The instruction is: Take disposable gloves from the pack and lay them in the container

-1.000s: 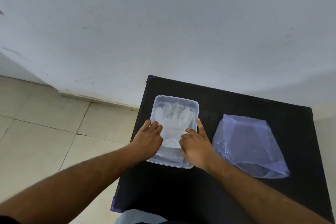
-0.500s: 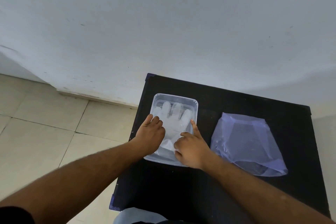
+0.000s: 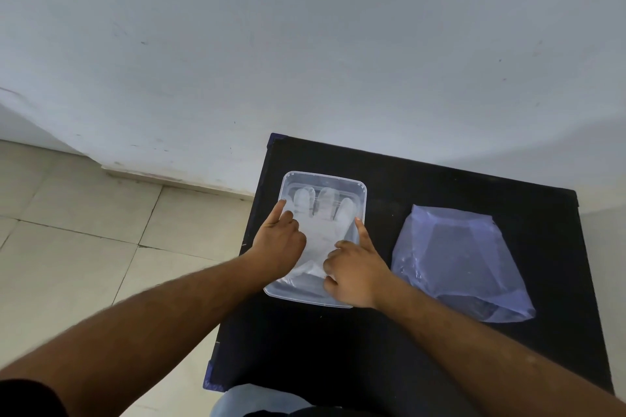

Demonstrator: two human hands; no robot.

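A clear plastic container (image 3: 362, 189) sits on the left part of the black table (image 3: 440, 186). A translucent disposable glove (image 3: 320, 220) lies flat inside it, fingers pointing away from me. My left hand (image 3: 279, 244) rests on the glove's left side, index finger stretched along its edge and the other fingers curled onto it. My right hand (image 3: 355, 267) presses the glove's right side and cuff, index finger out, the rest curled on the plastic. The bluish glove pack (image 3: 460, 257) lies to the right, apart from both hands.
The table stands against a white wall (image 3: 305, 44), with its left edge over a beige tiled floor (image 3: 84, 247). My lap in blue trousers (image 3: 257, 399) shows at the table's near edge. Bare black tabletop lies in front of the container and the pack.
Both hands have slid a little farther up the glove in the container, and both index fingers now reach toward its outer edges. The pack has not moved.
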